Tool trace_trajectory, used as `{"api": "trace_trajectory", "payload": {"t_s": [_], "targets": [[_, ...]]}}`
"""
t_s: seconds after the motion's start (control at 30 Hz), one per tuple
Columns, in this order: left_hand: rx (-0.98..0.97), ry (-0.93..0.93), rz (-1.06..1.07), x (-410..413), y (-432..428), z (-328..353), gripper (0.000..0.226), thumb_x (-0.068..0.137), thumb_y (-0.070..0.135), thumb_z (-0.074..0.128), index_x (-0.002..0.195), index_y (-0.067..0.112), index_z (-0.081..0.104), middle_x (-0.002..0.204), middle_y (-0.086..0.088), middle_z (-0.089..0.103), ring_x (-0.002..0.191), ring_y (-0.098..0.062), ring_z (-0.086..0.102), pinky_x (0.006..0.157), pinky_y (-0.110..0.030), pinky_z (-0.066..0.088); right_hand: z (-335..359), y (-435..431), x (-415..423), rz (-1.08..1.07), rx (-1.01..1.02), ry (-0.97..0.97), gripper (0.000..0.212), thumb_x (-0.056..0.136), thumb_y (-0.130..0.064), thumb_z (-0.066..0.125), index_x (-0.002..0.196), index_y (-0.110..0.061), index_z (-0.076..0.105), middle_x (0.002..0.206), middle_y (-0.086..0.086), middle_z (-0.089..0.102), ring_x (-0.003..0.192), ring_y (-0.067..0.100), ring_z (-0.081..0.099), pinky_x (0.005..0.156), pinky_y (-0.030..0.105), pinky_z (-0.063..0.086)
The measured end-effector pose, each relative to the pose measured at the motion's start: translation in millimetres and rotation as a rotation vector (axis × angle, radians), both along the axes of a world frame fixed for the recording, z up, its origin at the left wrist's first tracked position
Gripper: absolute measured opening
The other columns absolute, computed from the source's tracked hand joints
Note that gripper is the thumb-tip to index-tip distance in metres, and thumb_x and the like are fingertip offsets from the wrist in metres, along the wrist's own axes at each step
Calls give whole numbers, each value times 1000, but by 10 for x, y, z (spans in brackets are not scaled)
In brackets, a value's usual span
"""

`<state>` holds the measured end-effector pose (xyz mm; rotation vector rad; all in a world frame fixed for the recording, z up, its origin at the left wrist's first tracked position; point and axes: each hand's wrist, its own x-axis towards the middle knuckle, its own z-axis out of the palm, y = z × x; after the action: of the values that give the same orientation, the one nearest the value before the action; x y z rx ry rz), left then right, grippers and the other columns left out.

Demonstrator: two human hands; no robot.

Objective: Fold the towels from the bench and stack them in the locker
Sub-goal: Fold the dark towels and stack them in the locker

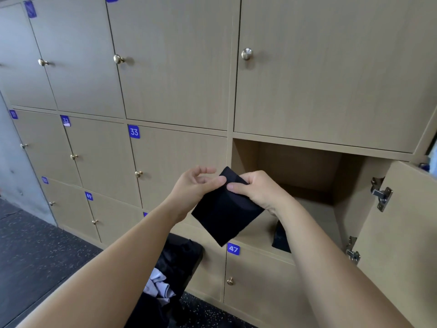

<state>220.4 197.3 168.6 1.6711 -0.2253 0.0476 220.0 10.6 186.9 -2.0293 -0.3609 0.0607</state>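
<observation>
I hold a small folded black towel [224, 214] in the air in front of the open locker [307, 171]. My right hand [257, 190] grips its upper right edge, fingers curled over it. The thumb and fingertips of my left hand [196, 185] pinch the towel's top edge, with the other fingers spread loosely. Inside the locker, on its floor near the front, lies another dark folded towel [281, 237]. Below my arms, the black bench [189, 256] carries a heap of dark towels [175, 256] and a pale crumpled one [157, 286].
The locker's door [402, 233] hangs open at the right, hinges showing. Shut wooden lockers with brass knobs and blue number tags, such as 33 [134, 131] and 47 [233, 249], fill the wall. A dark speckled floor [35, 252] lies at the lower left.
</observation>
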Motion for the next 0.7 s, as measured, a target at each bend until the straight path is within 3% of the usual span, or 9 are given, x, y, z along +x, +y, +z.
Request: {"api": "trace_trajectory", "payload": {"t_s": [0.1, 0.27, 0.37, 0.47, 0.57, 0.7], "targets": [[-94, 110, 21, -1, -76, -194, 61, 70, 56, 75, 118, 18, 65, 106, -3, 75, 97, -20, 72, 88, -37, 57, -93, -50, 32, -77, 121, -66, 19, 92, -30, 62, 95, -13, 71, 90, 4, 71, 85, 18, 66, 68, 24, 49], [-379, 245, 39, -3, -334, -365, 63, 71, 60, 74, 119, 20, 65, 108, 0, 75, 105, -24, 69, 94, -42, 56, -255, -92, 73, -237, 265, -136, 21, 94, -31, 59, 88, -13, 68, 85, 6, 68, 85, 17, 64, 62, 18, 47], [-359, 208, 48, 7, -487, -375, 57, 72, 59, 73, 114, 21, 65, 104, 1, 75, 100, -22, 71, 90, -40, 58, -350, -142, 101, -353, 287, -157, 22, 94, -30, 58, 78, -17, 65, 71, -2, 63, 73, 10, 60, 54, 12, 42], [-290, 143, 94, 54, -600, -407, 38, 82, 48, 71, 109, 21, 67, 101, 1, 76, 95, -20, 71, 81, -35, 60, -454, -223, 127, -416, 268, -173, 28, 94, -31, 58, 80, -8, 64, 69, 2, 60, 67, 10, 57, 51, 10, 42], [-185, 67, 180, 125, -705, -474, 15, 92, 43, 64, 98, 29, 63, 98, 5, 73, 91, -13, 69, 68, -23, 55, -597, -311, 138, -465, 249, -174, 43, 92, -40, 58, 81, 1, 61, 71, 14, 58, 66, 13, 55, 60, 21, 42], [-142, 55, 183, 225, -864, -585, 9, 95, 41, 59, 95, 32, 60, 98, 8, 71, 92, -11, 67, 70, -23, 55, -797, -508, 84, -532, 247, -155, 51, 93, -39, 57, 73, 8, 51, 63, 9, 44, 60, 13, 43, 57, 27, 33]]}}
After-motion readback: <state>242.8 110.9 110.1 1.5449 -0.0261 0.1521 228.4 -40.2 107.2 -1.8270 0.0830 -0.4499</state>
